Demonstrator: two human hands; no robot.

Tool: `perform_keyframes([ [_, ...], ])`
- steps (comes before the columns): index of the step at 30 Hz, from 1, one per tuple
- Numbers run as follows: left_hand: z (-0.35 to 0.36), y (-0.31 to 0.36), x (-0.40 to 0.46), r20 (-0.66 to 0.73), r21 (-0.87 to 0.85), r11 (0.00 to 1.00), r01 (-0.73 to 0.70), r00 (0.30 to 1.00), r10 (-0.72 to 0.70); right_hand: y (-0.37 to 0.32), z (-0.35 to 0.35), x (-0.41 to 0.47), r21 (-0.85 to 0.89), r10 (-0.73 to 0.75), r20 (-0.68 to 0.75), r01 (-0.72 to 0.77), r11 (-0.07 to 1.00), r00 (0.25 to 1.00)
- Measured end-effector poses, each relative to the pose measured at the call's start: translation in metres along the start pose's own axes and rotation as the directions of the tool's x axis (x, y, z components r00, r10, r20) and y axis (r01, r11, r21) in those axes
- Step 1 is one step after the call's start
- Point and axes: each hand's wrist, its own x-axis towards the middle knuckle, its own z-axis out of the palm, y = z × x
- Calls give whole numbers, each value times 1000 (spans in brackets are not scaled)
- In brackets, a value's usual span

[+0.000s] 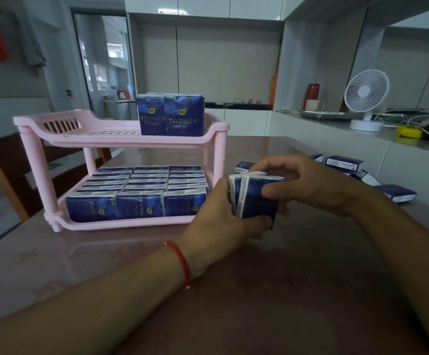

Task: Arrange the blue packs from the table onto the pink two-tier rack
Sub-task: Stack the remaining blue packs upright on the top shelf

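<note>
We noted a white fan [366, 98] on the counter at right and loose packs [398, 192] scattered behind our hands. The rack [121, 140] stood on the pinkish marble table [54, 257], its lower tier full. Both left hand [216, 221] and right hand [303, 183] clasped upright packs [255, 196] just right of the rack.

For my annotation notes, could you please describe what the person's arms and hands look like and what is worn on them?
Both forearms are bare, with no sleeves in view. The left hand has a thin red string bracelet around its wrist. The right hand shows no rings, watch or gloves.
</note>
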Motion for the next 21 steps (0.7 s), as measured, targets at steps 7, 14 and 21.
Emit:
perform_keyframes([
  [7, 3, 12, -6, -11, 32, 996, -80, 997, 80, -4, -2, -1, 77, -77, 27, 75, 994, 997],
  [14, -10, 29, -9, -30, 236, 955, -178, 981, 191, -1, 5, 2, 169, -119, 22, 114, 979, 993],
  [21, -63, 80, -30, -102, 193, 952, -238, 960, 261, 12, 2, 12, 222, -72, -15, 74, 972, 997],
])
